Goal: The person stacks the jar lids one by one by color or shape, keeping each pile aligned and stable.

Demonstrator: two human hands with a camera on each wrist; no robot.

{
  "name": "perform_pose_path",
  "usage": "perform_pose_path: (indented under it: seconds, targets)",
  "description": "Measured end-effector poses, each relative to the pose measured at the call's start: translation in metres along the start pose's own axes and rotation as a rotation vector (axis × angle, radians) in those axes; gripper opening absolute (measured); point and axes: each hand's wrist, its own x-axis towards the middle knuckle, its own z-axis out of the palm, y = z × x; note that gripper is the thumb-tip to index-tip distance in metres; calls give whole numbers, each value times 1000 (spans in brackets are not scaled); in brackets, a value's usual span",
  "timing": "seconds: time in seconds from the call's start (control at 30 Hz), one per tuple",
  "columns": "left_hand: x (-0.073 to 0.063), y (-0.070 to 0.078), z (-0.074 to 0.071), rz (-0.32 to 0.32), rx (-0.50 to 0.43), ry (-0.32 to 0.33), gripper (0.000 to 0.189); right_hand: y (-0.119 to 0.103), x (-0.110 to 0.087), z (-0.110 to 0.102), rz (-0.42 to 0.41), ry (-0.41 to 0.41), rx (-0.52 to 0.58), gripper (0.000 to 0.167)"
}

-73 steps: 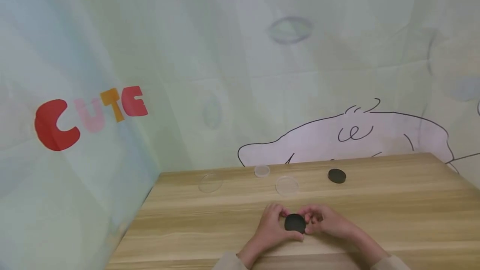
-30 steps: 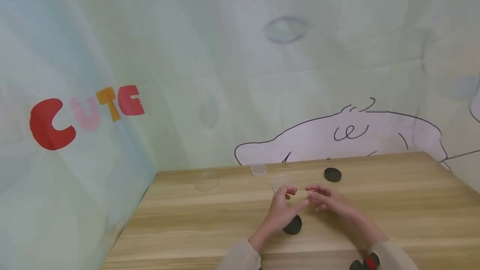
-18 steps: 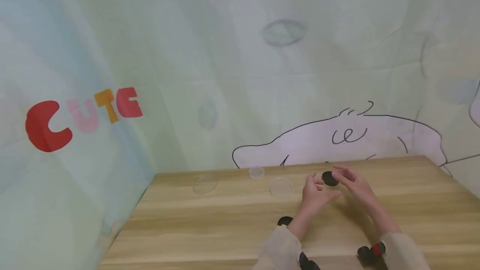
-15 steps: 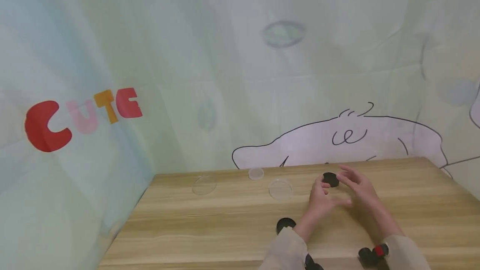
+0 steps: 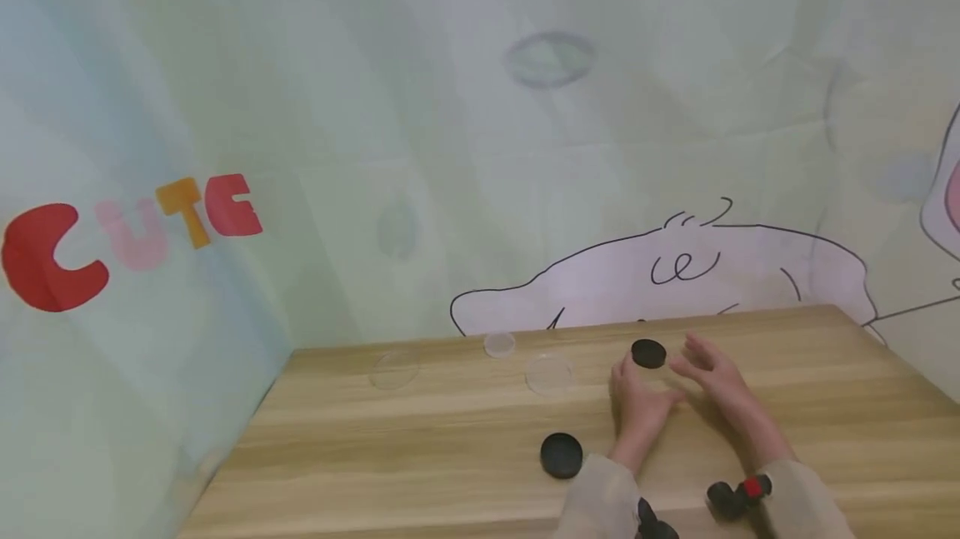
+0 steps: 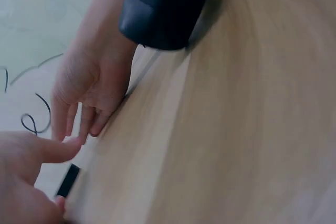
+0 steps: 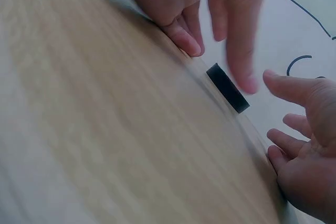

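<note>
A black round disc (image 5: 648, 353), low and flat like a puck or cap, lies toward the back of the wooden table. My left hand (image 5: 641, 406) is at its near left side, thumb stretched out to the right. On the other side is my right hand (image 5: 716, 372), its fingers relaxed and apart from the disc. Seen edge-on in the right wrist view, the disc (image 7: 227, 88) stands between the two hands, with neither gripping it. A second black disc (image 5: 561, 456) lies nearer to me, beside my left sleeve.
Clear round discs lie at the back: a large one (image 5: 395, 370) on the left, a small one (image 5: 499, 345), and another large one (image 5: 550, 375) left of my hands. A printed curtain (image 5: 420, 272) hangs right behind the table's (image 5: 360, 447) far edge.
Both hands have let go of the nearer black disc, which stays on the table. They have moved away and to the right, to either side of the far black disc.
</note>
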Motion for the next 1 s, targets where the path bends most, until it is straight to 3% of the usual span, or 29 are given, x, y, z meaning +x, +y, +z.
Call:
perform_pose_path:
  seconds: [0.33, 0.47, 0.67, 0.77, 1.0]
  targets:
    - [14, -9, 0, -59, -153, -33, 73, 2, 12, -1, -45, -36, -112, 89]
    - [21, -11, 0, -51, -138, -29, 68, 2, 15, 2, -72, -59, -161, 88]
    - [32, -15, 3, 63, -66, 23, 57, 1, 24, 9, -161, -76, -171, 76]
    - [36, -16, 5, 89, -56, 38, 52, 1, 27, 11, -197, -72, -187, 70]
    - [36, -15, 10, 44, -84, 54, 38, 4, 28, 10, -197, -64, -192, 65]
